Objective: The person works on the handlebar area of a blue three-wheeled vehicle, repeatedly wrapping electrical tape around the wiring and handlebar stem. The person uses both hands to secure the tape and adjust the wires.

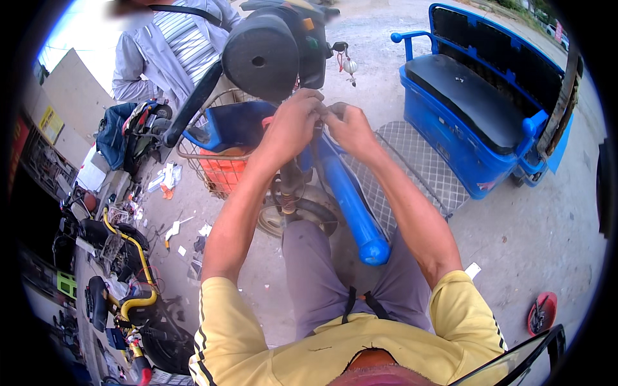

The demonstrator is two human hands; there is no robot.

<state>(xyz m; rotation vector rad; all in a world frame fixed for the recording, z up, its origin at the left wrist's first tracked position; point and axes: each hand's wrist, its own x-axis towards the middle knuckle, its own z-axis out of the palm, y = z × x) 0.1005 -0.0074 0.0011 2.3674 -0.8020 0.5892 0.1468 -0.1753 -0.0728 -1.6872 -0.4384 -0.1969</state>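
Both of my hands meet at the front steering column of a blue tricycle, below a black handlebar housing point(259, 61) with dangling keys point(348, 64). My left hand point(297, 122) has bent fingers closed at the top of the column; what they hold is hidden. My right hand point(349, 128) touches it from the right, thumb and fingers closed on something too small to make out. A blue tube point(351, 209) runs down below my hands, with the dark front fork point(290, 183) beside it. An orange-lined wire basket point(219, 170) hangs to the left of my left forearm.
A person in a pale shirt point(141, 64) is at upper left. The tricycle's blue bench point(460, 103) and checker-plate floor point(418, 183) lie right. Dismantled scooters point(132, 254) and scattered litter point(174, 231) line the left. A red bowl point(541, 312) of parts rests at lower right.
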